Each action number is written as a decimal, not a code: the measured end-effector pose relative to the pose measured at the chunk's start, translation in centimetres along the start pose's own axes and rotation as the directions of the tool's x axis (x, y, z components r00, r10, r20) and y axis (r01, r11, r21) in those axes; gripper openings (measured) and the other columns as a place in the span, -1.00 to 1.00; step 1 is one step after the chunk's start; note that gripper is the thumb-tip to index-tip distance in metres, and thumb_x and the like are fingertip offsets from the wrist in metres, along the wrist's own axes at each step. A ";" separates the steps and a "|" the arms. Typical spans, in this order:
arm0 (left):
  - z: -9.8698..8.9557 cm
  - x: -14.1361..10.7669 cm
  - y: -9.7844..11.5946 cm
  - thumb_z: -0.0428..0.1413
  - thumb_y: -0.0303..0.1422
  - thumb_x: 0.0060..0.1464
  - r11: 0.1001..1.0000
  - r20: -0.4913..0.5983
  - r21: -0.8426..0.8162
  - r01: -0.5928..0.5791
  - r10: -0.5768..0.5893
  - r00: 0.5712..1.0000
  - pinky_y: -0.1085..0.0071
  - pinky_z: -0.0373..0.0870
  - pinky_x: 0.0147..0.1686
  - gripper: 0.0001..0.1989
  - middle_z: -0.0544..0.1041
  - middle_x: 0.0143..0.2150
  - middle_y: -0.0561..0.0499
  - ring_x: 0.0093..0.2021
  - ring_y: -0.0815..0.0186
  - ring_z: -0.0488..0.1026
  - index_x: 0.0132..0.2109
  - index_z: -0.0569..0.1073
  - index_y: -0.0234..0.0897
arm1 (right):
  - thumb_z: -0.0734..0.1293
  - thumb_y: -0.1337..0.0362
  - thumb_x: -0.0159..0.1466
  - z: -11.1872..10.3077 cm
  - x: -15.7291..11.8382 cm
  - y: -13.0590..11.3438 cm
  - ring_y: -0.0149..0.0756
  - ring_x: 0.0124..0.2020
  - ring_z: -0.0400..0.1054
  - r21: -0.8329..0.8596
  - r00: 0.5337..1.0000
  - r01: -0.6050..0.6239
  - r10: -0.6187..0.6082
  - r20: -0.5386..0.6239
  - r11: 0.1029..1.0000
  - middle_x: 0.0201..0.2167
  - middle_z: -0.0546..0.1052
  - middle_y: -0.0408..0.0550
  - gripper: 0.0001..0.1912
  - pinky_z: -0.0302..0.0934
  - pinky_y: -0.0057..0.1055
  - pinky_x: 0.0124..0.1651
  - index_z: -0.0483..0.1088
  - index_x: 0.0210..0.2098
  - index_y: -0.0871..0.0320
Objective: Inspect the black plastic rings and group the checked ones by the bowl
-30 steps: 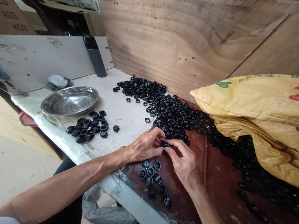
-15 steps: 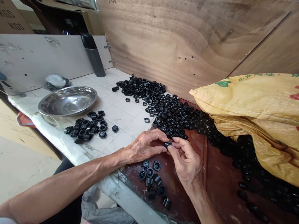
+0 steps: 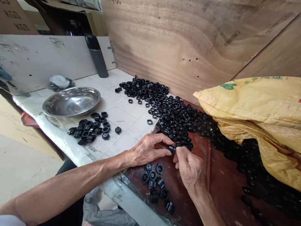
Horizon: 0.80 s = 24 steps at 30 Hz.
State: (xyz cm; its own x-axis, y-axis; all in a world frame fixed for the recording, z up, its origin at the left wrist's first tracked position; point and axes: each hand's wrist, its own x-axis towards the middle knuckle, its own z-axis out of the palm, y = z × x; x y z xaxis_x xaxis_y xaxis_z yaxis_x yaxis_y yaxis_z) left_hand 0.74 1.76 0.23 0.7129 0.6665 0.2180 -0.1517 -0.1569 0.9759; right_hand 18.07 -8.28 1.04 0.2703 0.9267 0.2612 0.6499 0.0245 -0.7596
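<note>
Plywood panels (image 3: 183,40) and a white board (image 3: 47,59) back a white tiled tabletop (image 3: 127,108). Far left, behind the board, a cardboard box (image 3: 15,14) marked KGS. Near the tabletop's left edge sits a steel bowl (image 3: 71,102), with a plastic bag (image 3: 60,82) behind it. An upright black-capped grey flask (image 3: 96,56) stands at the back edge. Just below the bowl is a small cluster of black plastic fittings (image 3: 88,128) on the tiles. The left hand (image 3: 148,150) reaches over the near edge, partly closed, its fingertips on one black fitting (image 3: 172,148). The right hand (image 3: 188,171), also partly closed, pinches that same fitting between its fingertips, above a reddish-brown board (image 3: 223,194). A second cluster of fittings (image 3: 154,185) lies just below the hands. A large loose pile of fittings (image 3: 169,106) runs across the tiles onto the board, near the fingertips. Far right, a yellow woven sack (image 3: 249,113) lies over more fittings (image 3: 244,160).
</note>
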 end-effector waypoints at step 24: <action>0.2 -0.1 0.1 0.30 -0.34 0.15 0.991 -0.039 -0.071 0.111 -0.114 0.993 0.27 0.59 -0.05 -0.73 0.66 -0.09 -0.11 -0.10 0.19 0.64 -0.03 0.56 -0.33 | 0.28 0.00 0.41 -0.3 -0.2 -0.5 -0.30 -0.44 0.48 0.067 0.996 -0.060 0.055 0.071 0.996 -0.46 0.57 -0.13 -0.69 0.34 -0.46 -0.34 0.51 -0.21 0.09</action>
State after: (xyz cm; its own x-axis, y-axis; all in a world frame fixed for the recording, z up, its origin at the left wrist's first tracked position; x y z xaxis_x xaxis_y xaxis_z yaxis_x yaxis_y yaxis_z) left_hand 0.78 1.56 0.32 0.6980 0.7083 0.1054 -0.1195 -0.0300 0.9924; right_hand 17.89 -8.60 1.48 0.2547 0.9509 0.1760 0.5832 -0.0058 -0.8123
